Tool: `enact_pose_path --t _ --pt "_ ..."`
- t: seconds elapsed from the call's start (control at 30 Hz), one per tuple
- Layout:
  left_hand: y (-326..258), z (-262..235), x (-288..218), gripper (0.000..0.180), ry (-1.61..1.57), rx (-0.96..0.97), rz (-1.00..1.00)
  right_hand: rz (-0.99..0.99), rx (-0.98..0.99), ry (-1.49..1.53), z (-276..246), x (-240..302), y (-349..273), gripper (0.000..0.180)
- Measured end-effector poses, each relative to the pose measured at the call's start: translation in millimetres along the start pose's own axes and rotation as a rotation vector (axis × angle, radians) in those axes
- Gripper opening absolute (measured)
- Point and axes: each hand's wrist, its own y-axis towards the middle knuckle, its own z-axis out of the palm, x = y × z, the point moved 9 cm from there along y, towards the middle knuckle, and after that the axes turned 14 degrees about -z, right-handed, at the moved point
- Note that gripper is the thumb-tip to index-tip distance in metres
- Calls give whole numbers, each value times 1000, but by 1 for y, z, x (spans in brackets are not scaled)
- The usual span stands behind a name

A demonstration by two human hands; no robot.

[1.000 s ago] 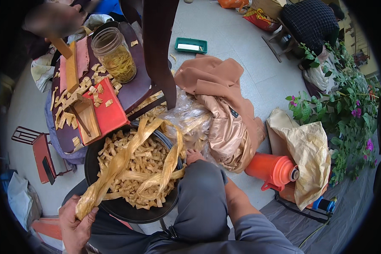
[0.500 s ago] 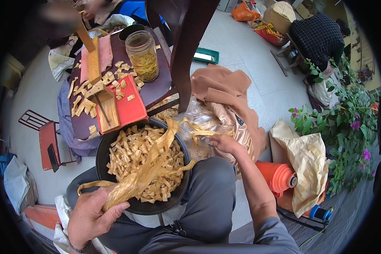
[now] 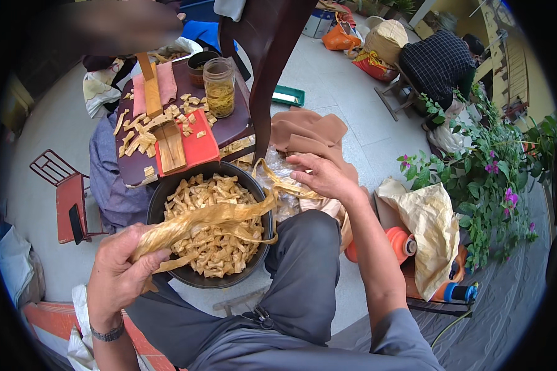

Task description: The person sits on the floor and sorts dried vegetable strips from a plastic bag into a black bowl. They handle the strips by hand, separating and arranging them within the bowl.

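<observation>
Long golden-brown, leathery strips (image 3: pixel 210 216) are gripped in my left hand (image 3: pixel 122 266), with the fingers closed round one end. They stretch across a black pot (image 3: pixel 158 207) filled with short, folded-looking pieces (image 3: pixel 220 256) of similar colour. Beyond the pot's right rim, the strips' far end trails over clear plastic (image 3: pixel 284 207). Above that end my right hand (image 3: pixel 322 175) is open, its fingers stretched out and nothing visibly gripped. I cannot tell whether its fingertips touch the strip.
Past the pot, a dark stool seat (image 3: pixel 129 167) bears a wooden cutting device (image 3: pixel 169 148), a red board (image 3: pixel 203 141), scattered pieces and a glass jar (image 3: pixel 220 89). A dark chair leg (image 3: pixel 263 123) rises beside it. An orange flask (image 3: pixel 399 244) lies right; a person (image 3: pixel 439 65) sits far right.
My right hand has let go of the strip end and opened, moving up and slightly left. My left hand has shifted slightly left and up with the strips. The view has shifted too.
</observation>
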Motion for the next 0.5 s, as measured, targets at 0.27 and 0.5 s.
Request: enact_pose_path --t 0.27,0.5 --pt "47 46 62 23 129 157 -349 322 49 -287 78 -221 -36 63" --pt "68 74 88 32 218 327 -456 219 382 -759 203 -285 -57 62"
